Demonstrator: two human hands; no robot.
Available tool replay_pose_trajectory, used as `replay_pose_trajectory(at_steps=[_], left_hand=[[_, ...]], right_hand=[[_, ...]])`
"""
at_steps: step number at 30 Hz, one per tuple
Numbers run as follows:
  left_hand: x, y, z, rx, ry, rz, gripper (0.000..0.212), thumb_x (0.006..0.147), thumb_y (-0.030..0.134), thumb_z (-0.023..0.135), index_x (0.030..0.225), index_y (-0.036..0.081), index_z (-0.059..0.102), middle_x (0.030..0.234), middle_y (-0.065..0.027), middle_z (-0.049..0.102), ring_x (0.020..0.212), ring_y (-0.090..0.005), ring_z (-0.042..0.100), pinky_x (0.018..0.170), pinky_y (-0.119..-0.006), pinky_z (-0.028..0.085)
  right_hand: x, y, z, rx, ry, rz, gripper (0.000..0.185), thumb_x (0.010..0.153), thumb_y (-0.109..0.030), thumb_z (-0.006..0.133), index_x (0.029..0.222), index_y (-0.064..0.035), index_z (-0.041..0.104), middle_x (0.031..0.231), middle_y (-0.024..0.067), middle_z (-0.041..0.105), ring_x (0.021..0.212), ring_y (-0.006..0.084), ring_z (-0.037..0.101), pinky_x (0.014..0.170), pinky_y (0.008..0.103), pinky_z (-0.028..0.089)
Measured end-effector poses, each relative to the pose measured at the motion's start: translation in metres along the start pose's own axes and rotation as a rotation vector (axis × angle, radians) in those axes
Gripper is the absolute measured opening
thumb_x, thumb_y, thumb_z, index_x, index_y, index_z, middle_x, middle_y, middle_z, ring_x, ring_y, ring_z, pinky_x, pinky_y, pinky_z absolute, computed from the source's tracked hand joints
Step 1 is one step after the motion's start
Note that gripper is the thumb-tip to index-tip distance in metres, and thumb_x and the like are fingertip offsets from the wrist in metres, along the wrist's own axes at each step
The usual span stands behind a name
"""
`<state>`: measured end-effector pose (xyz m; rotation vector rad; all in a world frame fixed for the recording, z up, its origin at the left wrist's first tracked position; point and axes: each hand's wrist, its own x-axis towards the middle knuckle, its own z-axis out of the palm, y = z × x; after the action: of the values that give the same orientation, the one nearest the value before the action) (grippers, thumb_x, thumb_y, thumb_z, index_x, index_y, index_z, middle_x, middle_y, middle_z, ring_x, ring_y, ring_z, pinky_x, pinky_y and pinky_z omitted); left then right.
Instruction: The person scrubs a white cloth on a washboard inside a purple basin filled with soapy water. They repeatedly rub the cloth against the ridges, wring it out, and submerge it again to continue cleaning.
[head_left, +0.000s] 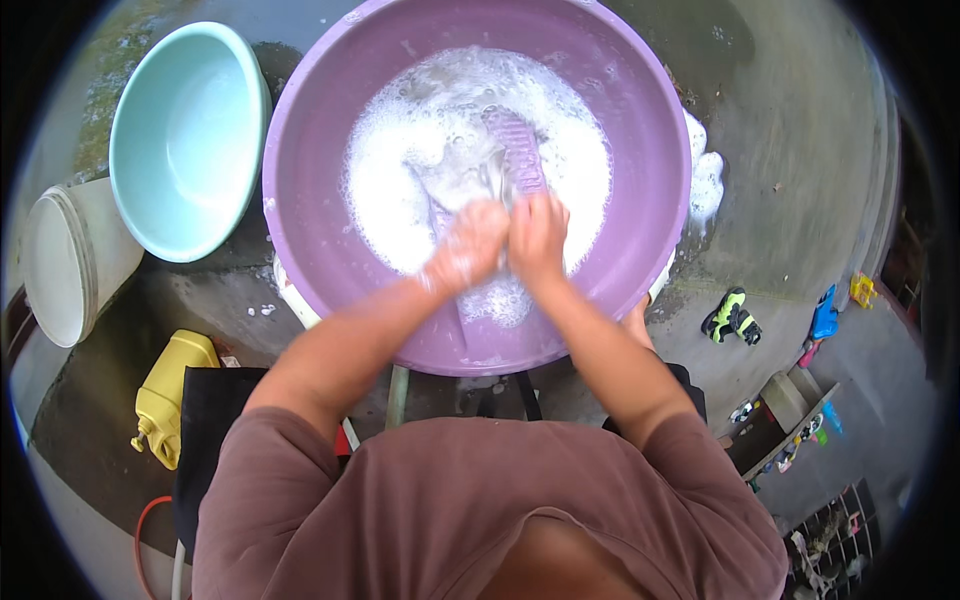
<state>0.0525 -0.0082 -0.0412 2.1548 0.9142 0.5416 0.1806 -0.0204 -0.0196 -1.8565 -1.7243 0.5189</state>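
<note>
A large purple plastic basin (315, 150) before me holds soapy water covered in white suds (390, 165). Inside it a purple ridged washboard (517, 146) lies tilted, partly hidden by foam and a pale wet cloth (459, 181). My left hand (474, 241), blurred, is closed in a foamy fist at the cloth's near end. Right beside it, my right hand (538, 231) has its fingers curled over the washboard's ridges, also at the cloth. Foam and my knuckles hide how much fabric is in each grip.
A mint-green basin (191, 142) and a whitish bucket (60, 262) lie at the left, above a yellow jug (174, 397). To the right are spilled suds (705, 176), a black-and-green sandal (731, 316), a blue toy (825, 313) and a drain grate (832, 540).
</note>
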Motion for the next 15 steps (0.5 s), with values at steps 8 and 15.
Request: replay_pose_trajectory(at_steps=[8,15], left_hand=[[0.074,-0.059,-0.055,0.284,-0.058,-0.655,0.088,0.062,0.046,0.068,0.130,0.005,0.032,0.137,-0.0219,0.024,0.131,-0.0370,0.014,0.102,-0.058,0.011],[-0.029,0.014,0.002,0.007,-0.013,-0.142,0.057,0.067,0.022,0.062,0.118,0.005,0.043,0.119,-0.0177,0.043,0.114,-0.0352,0.038,0.101,-0.055,0.018]], right_hand=[[0.130,0.017,0.076,0.047,-0.373,0.055,0.035,0.078,-0.021,0.051,0.107,-0.0019,0.052,0.106,0.0193,0.053,0.103,0.0343,0.047,0.092,0.0405,0.033],[-0.007,-0.017,-0.010,0.318,-0.216,0.003,0.028,0.073,-0.030,0.059,0.076,-0.0040,0.050,0.085,0.0137,0.052,0.085,0.0309,0.046,0.081,0.0440,0.036]])
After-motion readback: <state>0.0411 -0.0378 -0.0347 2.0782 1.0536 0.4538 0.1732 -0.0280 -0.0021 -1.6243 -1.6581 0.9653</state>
